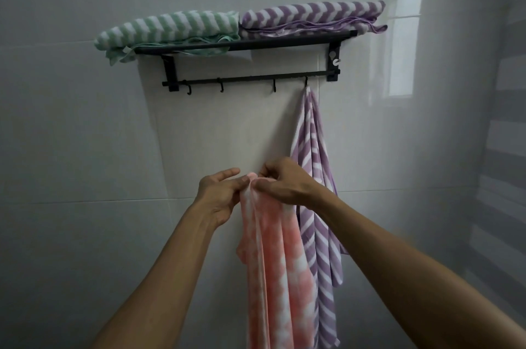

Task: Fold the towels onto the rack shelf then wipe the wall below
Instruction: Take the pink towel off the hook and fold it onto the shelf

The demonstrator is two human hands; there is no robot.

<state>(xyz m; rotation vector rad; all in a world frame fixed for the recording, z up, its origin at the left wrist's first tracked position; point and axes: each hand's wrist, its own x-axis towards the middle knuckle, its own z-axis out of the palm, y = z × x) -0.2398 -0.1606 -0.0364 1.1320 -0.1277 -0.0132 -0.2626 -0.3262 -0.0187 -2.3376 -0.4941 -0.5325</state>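
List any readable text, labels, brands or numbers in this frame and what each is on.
None readable.
Green towel: small white tag at its hanging corner, too small to read.
Folded purple towel: small tag at its front edge, unreadable.
Pink towel, hanging purple towel, rack, wall: no text visible.

Both hands, left hand [219,195] and right hand [287,182], pinch the pink-and-white striped towel's [277,271] top below the black wall rack [250,45].
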